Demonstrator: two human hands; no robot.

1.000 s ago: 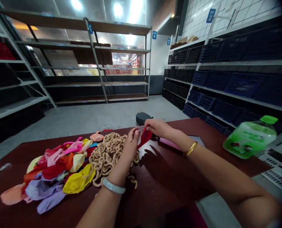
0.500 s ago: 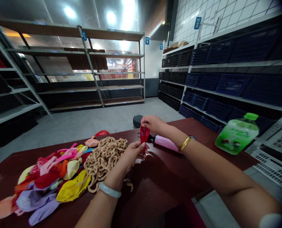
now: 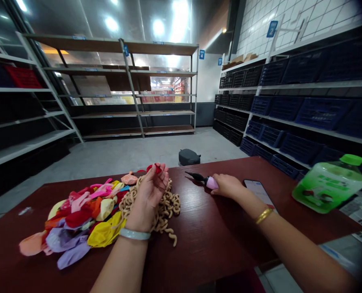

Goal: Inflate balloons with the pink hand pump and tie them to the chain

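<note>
My left hand (image 3: 152, 190), palm turned up, pinches a red balloon (image 3: 154, 167) between thumb and fingers. Most of that balloon is hidden behind the thumb. Just below it lies a heap of thick beige curled cords or long thin balloons (image 3: 170, 206); I cannot tell which. Farther right, my right hand (image 3: 229, 187) is wrapped round a pink hand pump (image 3: 212, 183), whose black tapered nozzle points left. The pump lies low at the tabletop. A pile of limp colourful balloons (image 3: 77, 217) spreads over the table's left side.
The dark red table (image 3: 193, 252) carries a phone (image 3: 260, 193) and a large green-liquid jug (image 3: 329, 185) on the right. Beyond its far edge a dark grey stool-like object (image 3: 189, 156) sits on the floor. Shelves with blue crates (image 3: 323, 113) line the right wall.
My right hand has let go of the red balloon and moved right and down onto the pump. My left hand has shifted left and up with the balloon. The view has turned slightly left.
</note>
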